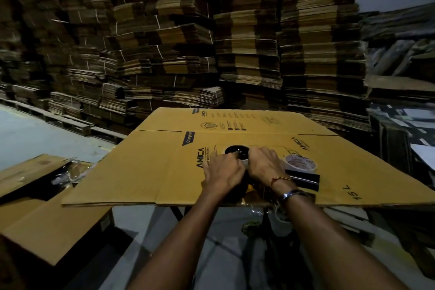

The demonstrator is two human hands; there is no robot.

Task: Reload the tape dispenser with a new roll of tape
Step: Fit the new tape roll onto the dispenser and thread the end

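Observation:
A black tape dispenser (236, 151) lies on a flattened yellow-brown carton (164, 172), its round hub showing beyond my fingers. My left hand (223, 172) and my right hand (264, 163) are both closed around the dispenser from the near side, hiding most of its body. A pale rim shows between the two hands; I cannot tell whether it is a roll on the hub. To the right of my right hand a roll of tape (300, 162) with a white core and red print lies flat on the carton. A black glossy part (303, 180) lies just in front of that roll.
Tall stacks of flattened cartons (188, 42) fill the background. Another brown box (42, 207) sits lower left with crumpled clear plastic (68, 173) on it. The carton's near edge overhangs a dark stand (270, 231). Grey floor (35, 136) shows at left.

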